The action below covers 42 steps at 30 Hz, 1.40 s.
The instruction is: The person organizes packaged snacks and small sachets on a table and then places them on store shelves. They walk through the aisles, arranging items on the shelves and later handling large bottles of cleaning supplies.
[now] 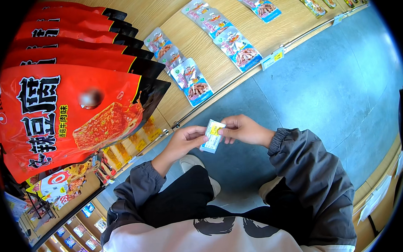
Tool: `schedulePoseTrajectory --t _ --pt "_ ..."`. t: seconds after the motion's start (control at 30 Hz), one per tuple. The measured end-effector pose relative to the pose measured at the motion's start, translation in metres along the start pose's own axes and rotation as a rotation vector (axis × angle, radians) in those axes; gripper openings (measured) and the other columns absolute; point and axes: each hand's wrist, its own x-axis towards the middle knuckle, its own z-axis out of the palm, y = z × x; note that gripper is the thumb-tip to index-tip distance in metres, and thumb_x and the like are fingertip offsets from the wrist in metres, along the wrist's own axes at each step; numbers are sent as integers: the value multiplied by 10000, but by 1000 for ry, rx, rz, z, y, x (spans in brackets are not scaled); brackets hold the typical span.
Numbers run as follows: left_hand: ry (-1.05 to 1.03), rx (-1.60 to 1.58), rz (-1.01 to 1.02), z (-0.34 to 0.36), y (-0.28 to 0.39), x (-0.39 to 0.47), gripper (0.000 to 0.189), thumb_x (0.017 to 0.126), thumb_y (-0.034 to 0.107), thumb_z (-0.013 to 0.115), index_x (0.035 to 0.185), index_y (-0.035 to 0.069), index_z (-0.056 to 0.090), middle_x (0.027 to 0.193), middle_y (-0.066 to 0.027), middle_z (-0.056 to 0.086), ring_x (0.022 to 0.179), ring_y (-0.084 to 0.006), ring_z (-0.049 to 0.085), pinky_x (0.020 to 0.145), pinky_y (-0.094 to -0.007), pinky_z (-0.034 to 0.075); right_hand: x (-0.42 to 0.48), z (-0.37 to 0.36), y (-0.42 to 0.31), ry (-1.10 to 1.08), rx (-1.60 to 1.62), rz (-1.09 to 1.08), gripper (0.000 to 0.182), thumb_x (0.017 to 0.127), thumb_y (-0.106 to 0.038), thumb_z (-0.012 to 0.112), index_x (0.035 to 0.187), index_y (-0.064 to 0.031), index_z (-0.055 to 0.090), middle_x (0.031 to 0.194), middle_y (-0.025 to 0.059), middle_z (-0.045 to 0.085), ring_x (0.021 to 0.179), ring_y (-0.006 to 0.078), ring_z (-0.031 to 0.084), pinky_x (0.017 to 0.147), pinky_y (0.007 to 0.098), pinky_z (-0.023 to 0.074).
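Between my two hands, above the floor, is a small stack of white and yellow price labels [211, 143] bearing print. My left hand [185, 140] pinches its left side between thumb and fingers. At the upper right side, my right hand [243, 129] grips it, the thumb lying over the yellow part. How many labels make up the stack I cannot tell. Beyond my left hand, the wooden shelf [216, 72] carries silver and blue snack pouches [195, 86] in overlapping rows. A price tag [273, 59] sits in the shelf's front edge strip.
Large red snack bags [103, 76] hang in a row at the left, jutting toward me. Below them are more snack packets [57, 181] and a lower rack of small goods [72, 238]. Grey floor tiles [306, 89] stretch to the right, bordered by another wooden shelf edge [373, 183].
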Motion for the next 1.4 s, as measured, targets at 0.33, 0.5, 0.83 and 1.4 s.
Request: schedulePoseTrajectory --t 0.33,0.5,0.83,1.4 --pt "-36 1 1 -2 -1 0 322 884 130 619 1164 -15 557 1005 -83 642 868 -104 607 701 -239 491 -1 0 0 7 -9 11 226 933 -195 538 1045 -6 589 867 51 651 717 82 589 647 223 490" --pt "-40 -9 -16 -2 -1 0 338 881 131 623 1175 -20 549 1009 -86 640 874 -108 607 706 -242 493 -1 -1 2 3 -5 17 235 933 -200 540 1057 -7 590 874 49 652 722 83 587 651 227 488" --pt "-31 -10 -34 -3 -3 1 352 878 135 628 1180 -26 543 1024 -88 636 886 -113 607 712 -245 495 1 -2 4 -5 -2 21 238 930 -205 545 1054 -7 589 874 50 654 727 88 588 649 233 491" --pt "-259 109 -252 20 -26 22 473 869 145 637 1280 14 444 990 -79 594 886 -132 599 695 -266 523 -18 -17 34 -138 -20 206 358 842 -79 625 1137 -2 439 926 139 627 777 159 634 673 273 543"
